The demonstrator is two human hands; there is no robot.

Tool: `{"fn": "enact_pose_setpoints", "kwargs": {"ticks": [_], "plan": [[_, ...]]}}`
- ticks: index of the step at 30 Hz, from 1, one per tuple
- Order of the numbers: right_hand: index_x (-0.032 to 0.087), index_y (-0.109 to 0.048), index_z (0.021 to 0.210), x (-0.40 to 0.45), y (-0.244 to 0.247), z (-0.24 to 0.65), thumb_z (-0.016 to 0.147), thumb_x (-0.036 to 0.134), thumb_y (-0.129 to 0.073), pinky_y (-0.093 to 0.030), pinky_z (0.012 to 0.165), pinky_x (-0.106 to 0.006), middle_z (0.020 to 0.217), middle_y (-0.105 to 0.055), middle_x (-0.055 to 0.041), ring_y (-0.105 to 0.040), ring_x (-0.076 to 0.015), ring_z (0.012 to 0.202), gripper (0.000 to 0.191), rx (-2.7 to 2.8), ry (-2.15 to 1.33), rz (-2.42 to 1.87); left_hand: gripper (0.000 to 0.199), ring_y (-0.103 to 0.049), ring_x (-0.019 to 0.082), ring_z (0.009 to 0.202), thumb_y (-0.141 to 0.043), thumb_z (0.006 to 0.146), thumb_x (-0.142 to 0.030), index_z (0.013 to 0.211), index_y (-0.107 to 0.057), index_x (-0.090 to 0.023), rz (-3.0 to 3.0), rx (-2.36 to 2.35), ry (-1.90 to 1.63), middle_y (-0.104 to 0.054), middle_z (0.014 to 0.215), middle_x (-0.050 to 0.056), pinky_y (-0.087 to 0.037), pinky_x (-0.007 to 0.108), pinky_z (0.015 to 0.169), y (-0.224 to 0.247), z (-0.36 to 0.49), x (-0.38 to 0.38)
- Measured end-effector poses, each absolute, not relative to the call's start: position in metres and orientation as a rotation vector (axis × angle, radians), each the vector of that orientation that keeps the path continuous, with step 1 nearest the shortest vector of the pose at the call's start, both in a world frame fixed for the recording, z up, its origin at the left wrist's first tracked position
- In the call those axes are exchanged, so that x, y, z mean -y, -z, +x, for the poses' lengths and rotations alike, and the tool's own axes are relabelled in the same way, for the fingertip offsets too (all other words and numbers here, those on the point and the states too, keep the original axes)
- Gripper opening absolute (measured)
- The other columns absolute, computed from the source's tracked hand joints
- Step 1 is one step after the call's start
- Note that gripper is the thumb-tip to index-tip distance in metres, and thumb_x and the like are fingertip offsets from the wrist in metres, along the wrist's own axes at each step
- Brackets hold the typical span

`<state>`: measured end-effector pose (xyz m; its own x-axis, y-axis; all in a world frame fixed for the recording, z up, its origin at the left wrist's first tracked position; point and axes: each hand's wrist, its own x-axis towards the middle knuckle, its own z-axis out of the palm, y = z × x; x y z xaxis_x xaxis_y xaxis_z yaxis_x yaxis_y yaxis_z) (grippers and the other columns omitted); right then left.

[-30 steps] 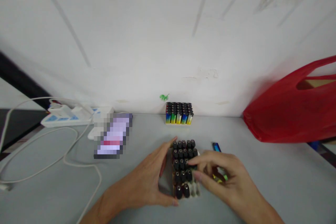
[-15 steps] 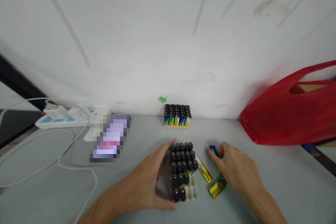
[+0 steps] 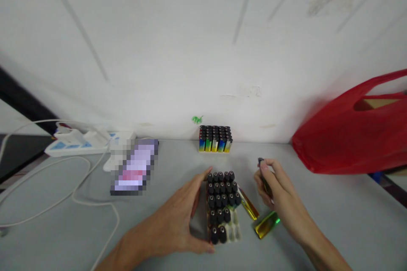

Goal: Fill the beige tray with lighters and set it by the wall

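Note:
My left hand [image 3: 178,218] grips a pale tray [image 3: 234,233] by its far and near ends, with thumb and fingers spread along its left side. Several black-topped lighters [image 3: 224,200] stand upright in that tray, and a few cells at its near right corner hold none. To the right of the tray, my right hand [image 3: 281,190] is closed around a lighter [image 3: 261,160] raised off the table. Its black top pokes out past the fingers; most of its body is hidden. A gold lighter [image 3: 250,206] and a green-and-gold lighter [image 3: 267,225] lie flat between tray and hand.
Against the wall stands a second, filled block of lighters [image 3: 215,139]. A phone [image 3: 135,167], a white power strip [image 3: 78,147] and loose white cables [image 3: 95,204] occupy the left side. A red bag [image 3: 343,135] rests at the right.
My right hand has picked up a lighter from the table, lifting it and tipping its black top upward. The left hand and the tray look almost unmoved.

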<state>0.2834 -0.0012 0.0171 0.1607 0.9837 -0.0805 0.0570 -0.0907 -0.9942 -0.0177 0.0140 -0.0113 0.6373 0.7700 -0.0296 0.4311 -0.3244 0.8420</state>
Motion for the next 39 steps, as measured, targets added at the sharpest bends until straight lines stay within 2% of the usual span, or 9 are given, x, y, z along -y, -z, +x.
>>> {"fn": "enact_pose_setpoints", "kwargs": {"ticks": [2, 5, 7, 10, 14, 20, 27, 34, 39], "plan": [[0.028, -0.056, 0.098, 0.002, -0.021, 0.279, 0.102, 0.086, -0.072, -0.026, 0.054, -0.027, 0.070, -0.045, 0.0094, -0.030, -0.0132, 0.057, 0.061, 1.064, -1.225, -1.334, 0.158, -0.033, 0.053, 0.179, -0.117, 0.072, -0.049, 0.193, -0.015, -0.036, 1.963, -0.953, -0.463, -0.031, 0.197, 0.017, -0.020, 0.073, 0.149, 0.012, -0.018, -0.014], [0.025, -0.060, 0.089, 0.001, -0.020, 0.277, 0.102, 0.087, -0.071, -0.026, 0.057, -0.028, 0.070, -0.040, 0.0079, -0.030, -0.0139, 0.062, 0.065, 1.072, -1.336, -1.254, 0.160, -0.034, 0.053, 0.178, -0.117, 0.070, -0.047, 0.193, -0.015, -0.035, 1.958, -0.962, -0.459, -0.031, 0.197, 0.018, -0.021, 0.073, 0.148, 0.013, -0.018, -0.014], [0.023, -0.062, 0.082, 0.000, -0.018, 0.277, 0.101, 0.090, -0.069, -0.028, 0.058, -0.030, 0.067, -0.037, 0.0075, -0.029, -0.0142, 0.061, 0.070, 1.072, -1.423, -1.179, 0.160, -0.035, 0.053, 0.177, -0.117, 0.070, -0.045, 0.193, -0.015, -0.035, 1.960, -0.964, -0.463, -0.033, 0.196, 0.018, -0.023, 0.074, 0.148, 0.013, -0.018, -0.014], [0.024, -0.055, 0.070, 0.002, -0.016, 0.276, 0.104, 0.088, -0.067, -0.035, 0.063, -0.032, 0.067, -0.040, 0.0052, -0.036, -0.0149, 0.062, 0.074, 1.078, -1.515, -1.036, 0.155, -0.035, 0.053, 0.178, -0.115, 0.073, -0.047, 0.192, -0.016, -0.036, 1.969, -0.944, -0.471, -0.033, 0.196, 0.019, -0.023, 0.076, 0.147, 0.011, -0.017, -0.015], [0.025, -0.054, 0.073, 0.004, -0.018, 0.272, 0.102, 0.084, -0.073, -0.035, 0.061, -0.032, 0.068, -0.048, 0.0042, -0.038, -0.0148, 0.060, 0.068, 1.013, -1.562, -0.970, 0.153, -0.034, 0.053, 0.178, -0.114, 0.075, -0.049, 0.192, -0.017, -0.036, 1.969, -0.934, -0.468, -0.032, 0.196, 0.019, -0.021, 0.076, 0.147, 0.008, -0.016, -0.015], [0.026, -0.048, 0.069, 0.000, -0.025, 0.273, 0.099, 0.081, -0.077, -0.025, 0.052, -0.030, 0.061, -0.035, 0.0082, -0.019, -0.0132, 0.055, 0.069, 0.942, -1.566, -0.941, 0.153, -0.035, 0.053, 0.177, -0.114, 0.075, -0.047, 0.193, -0.017, -0.036, 1.961, -0.925, -0.493, -0.033, 0.196, 0.018, -0.022, 0.075, 0.147, 0.010, -0.017, -0.014], [0.026, -0.046, 0.064, 0.003, -0.026, 0.274, 0.103, 0.076, -0.074, -0.026, 0.057, -0.033, 0.066, -0.034, 0.0054, -0.022, -0.0155, 0.060, 0.070, 0.894, -1.701, -0.776, 0.154, -0.035, 0.053, 0.178, -0.114, 0.073, -0.047, 0.192, -0.019, -0.033, 1.946, -0.952, -0.462, -0.034, 0.195, 0.019, -0.022, 0.073, 0.148, 0.008, -0.015, -0.016], [0.026, -0.038, 0.066, 0.003, -0.021, 0.271, 0.099, 0.064, -0.085, -0.016, 0.054, -0.032, 0.066, -0.025, 0.0088, -0.012, -0.0135, 0.060, 0.069, 0.801, -1.801, -0.711, 0.155, -0.033, 0.053, 0.179, -0.115, 0.074, -0.049, 0.193, -0.016, -0.035, 1.959, -0.941, -0.465, -0.030, 0.197, 0.019, -0.021, 0.074, 0.148, 0.010, -0.016, -0.015], [0.027, -0.034, 0.067, 0.004, -0.021, 0.273, 0.099, 0.061, -0.085, -0.015, 0.053, -0.031, 0.065, -0.022, 0.0103, -0.010, -0.0125, 0.060, 0.069, 0.773, -1.836, -0.694, 0.154, -0.037, 0.053, 0.177, -0.113, 0.075, -0.049, 0.193, -0.016, -0.034, 1.966, -0.936, -0.472, -0.033, 0.195, 0.020, -0.024, 0.074, 0.147, 0.010, -0.017, -0.015]]}}
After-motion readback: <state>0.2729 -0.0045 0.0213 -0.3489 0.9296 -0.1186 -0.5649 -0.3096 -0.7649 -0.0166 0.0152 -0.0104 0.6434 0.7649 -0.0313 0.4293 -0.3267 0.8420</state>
